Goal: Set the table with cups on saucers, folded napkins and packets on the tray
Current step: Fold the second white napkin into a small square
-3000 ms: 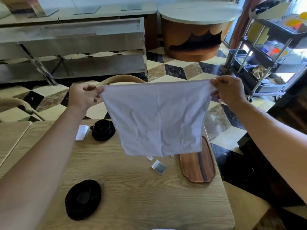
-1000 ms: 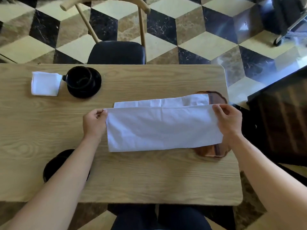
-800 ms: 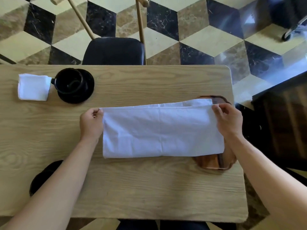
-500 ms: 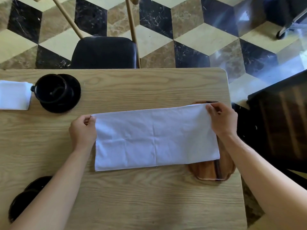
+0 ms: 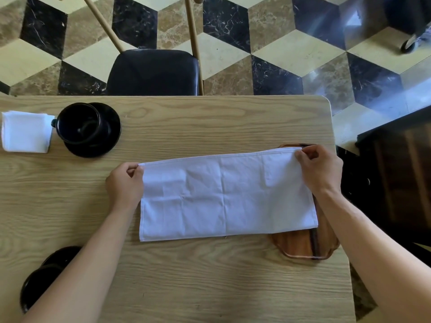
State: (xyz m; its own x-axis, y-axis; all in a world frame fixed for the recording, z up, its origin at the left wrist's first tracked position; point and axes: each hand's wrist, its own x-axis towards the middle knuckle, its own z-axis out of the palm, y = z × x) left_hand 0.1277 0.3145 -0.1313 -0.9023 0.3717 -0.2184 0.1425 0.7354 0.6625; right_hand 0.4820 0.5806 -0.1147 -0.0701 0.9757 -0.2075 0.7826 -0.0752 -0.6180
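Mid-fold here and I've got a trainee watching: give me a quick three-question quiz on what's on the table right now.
1. True or false: the long white cloth napkin lies partly over the brown wooden tray.
2. Which holds the napkin's far corners? A) left hand only B) right hand only C) both.
3. Fill in: the black cup stands on a black ____, beside the small folded white napkin.

Key: 1 true; 2 C; 3 saucer.

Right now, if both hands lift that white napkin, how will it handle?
Likely floppy: the white napkin lies flat, creased, draped over the wooden tray. Probably light, since fingers pinch only its corners. It may unfold or sag when lifted.
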